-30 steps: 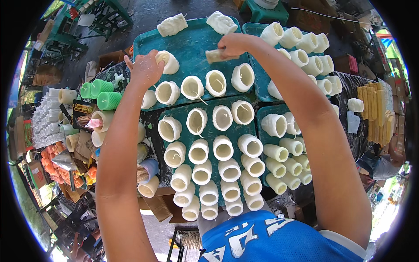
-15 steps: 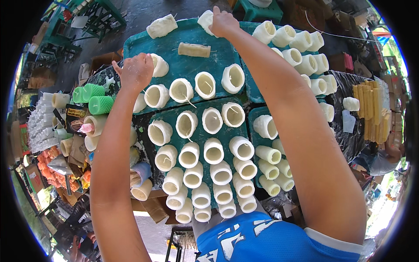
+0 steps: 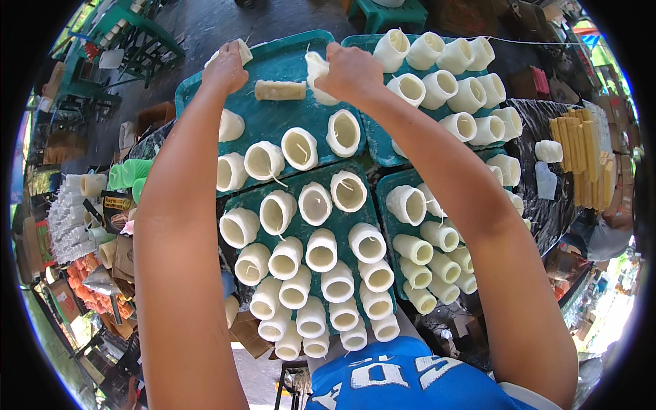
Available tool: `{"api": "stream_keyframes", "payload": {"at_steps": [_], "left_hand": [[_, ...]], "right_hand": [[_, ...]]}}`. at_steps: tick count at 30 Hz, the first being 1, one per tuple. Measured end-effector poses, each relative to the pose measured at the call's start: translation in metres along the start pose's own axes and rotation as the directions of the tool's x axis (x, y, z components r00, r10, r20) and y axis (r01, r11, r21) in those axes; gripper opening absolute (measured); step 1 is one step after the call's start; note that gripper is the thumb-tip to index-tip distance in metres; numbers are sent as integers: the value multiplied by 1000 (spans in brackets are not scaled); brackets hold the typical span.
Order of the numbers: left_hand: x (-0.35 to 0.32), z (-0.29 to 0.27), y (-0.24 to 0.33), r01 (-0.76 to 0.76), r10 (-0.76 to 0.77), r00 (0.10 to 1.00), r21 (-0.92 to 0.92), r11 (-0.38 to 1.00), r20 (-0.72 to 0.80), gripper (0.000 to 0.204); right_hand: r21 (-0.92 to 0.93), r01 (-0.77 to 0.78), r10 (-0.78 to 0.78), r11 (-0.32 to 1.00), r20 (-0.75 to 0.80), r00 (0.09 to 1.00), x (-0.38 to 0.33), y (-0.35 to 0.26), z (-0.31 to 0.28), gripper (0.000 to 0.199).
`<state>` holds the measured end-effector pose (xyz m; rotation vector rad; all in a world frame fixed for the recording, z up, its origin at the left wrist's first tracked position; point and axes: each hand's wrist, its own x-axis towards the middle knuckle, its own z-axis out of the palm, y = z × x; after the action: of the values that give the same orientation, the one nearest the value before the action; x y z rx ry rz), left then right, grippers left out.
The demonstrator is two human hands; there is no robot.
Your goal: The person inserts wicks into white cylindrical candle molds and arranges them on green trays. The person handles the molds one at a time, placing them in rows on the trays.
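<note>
At the far left of a green tray [image 3: 273, 56], my left hand [image 3: 227, 70] closes over a cream wax candle [image 3: 244, 50] with a wick, mostly covered by the fingers. My right hand [image 3: 352, 74] grips another cream wax candle [image 3: 317, 74], tilted, its wick pointing up, above the tray's far right corner. Between the hands lies a thinner, darker beige candle [image 3: 280, 90] on its side. Nearer to me on the same tray, several hollow cream candles [image 3: 299, 148] lie with their open ends facing me, one partly behind my left forearm.
A nearer green tray [image 3: 301, 183] and two trays on the right carry rows of hollow candles [image 3: 408, 205]. Yellow wax bars [image 3: 577, 152] lie far right. Green candles [image 3: 130, 172], white pieces [image 3: 72, 219] and orange pieces [image 3: 89, 280] are at left. A green stool [image 3: 389, 17] stands beyond.
My left hand has moved away from me, from a nearer candle to the far left one. My right hand has drawn its candle toward me, over the tray. The view has shifted slightly.
</note>
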<state>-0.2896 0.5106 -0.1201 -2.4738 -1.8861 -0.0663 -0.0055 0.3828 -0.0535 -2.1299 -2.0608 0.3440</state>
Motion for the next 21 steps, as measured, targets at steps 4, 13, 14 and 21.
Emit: {"api": "stream_keyframes", "payload": {"at_steps": [4,13,14,21], "left_hand": [[8,-25,49,112,-119,988,77,991,99,61],[0,-53,25,264,-265,964,-33,964,-27,24],[-4,-58,23,267,-272,961,-81,960,-57,23],[-52,-102,17,87,-128,986,-322,943,-109,21]], "right_hand": [[-21,-40,43,999,161,986,-13,11,-6,53],[-90,112,-110,990,22,994,0,-17,-31,47],[-128,161,-173,979,-87,981,12,-19,-16,42],[-221,459,-353,861,390,851,63,-54,44,39]]}}
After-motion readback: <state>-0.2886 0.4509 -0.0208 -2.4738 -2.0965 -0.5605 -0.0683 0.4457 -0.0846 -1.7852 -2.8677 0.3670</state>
